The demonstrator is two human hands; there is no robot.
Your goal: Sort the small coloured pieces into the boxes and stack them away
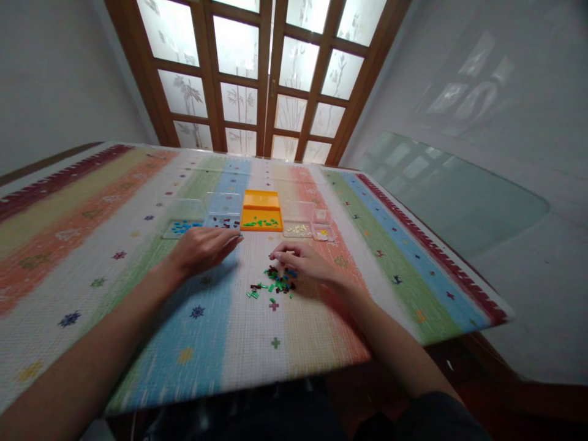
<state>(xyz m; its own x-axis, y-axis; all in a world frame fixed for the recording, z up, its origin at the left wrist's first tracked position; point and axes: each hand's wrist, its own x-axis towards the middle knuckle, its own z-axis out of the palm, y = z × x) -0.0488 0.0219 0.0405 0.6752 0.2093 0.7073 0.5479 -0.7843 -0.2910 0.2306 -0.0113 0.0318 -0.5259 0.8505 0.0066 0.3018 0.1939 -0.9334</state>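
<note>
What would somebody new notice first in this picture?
Probably the bright orange box, lying open in a row of clear boxes. Nearer the person, by the right hand, is a little heap of green, dark red and blue pieces. A colourful striped tablecloth spreads under it all.

1. The left hand (206, 248) hides the near edge of the clear box (223, 204) with dark red pieces from me; anything at its fingertips is too small to make out.
2. The right hand (301, 257) covers part of the pile (278, 283) on its right side, and I can't tell whether the dark speck by its fingertips is gripped.
3. I can't read the yellow bit (324, 232) at right; it is too small.
4. My picture cuts off the left forearm (105, 343), the dark sleeve (441, 416), the table's (257, 343) left side and the top of the doors (265, 79).
</note>
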